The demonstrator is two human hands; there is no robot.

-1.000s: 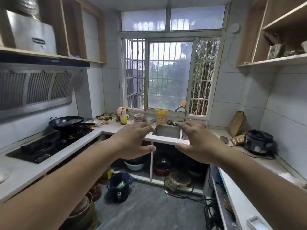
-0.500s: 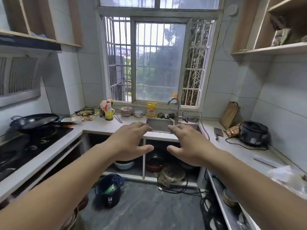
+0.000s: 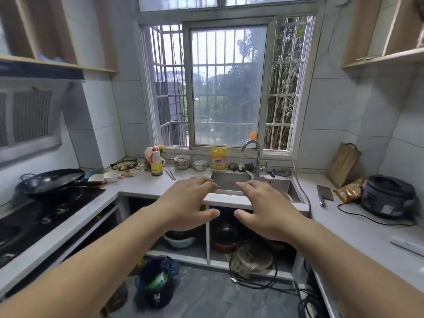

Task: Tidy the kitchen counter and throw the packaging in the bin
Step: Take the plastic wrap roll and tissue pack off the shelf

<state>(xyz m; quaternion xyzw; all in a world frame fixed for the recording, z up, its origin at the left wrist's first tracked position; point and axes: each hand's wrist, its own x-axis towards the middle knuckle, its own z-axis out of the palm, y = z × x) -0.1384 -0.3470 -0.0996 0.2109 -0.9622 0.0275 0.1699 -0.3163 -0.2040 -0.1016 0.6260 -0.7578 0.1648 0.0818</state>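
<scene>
One crinkled golden snack packet (image 3: 349, 190)

The sink (image 3: 231, 185) and tap (image 3: 252, 154) are looking like shiny metal. The counter (image 3: 358, 228) is looking smooth and pale. The board (image 3: 343, 165) is looking like wood. The snack bag (image 3: 350, 190) is shining like crinkly plastic.

White counter (image 3: 142, 187) carries bowls (image 3: 182, 160), yellow bottle (image 3: 218, 157), cleaver (image 3: 324, 194), cooker (image 3: 387, 195).
</scene>
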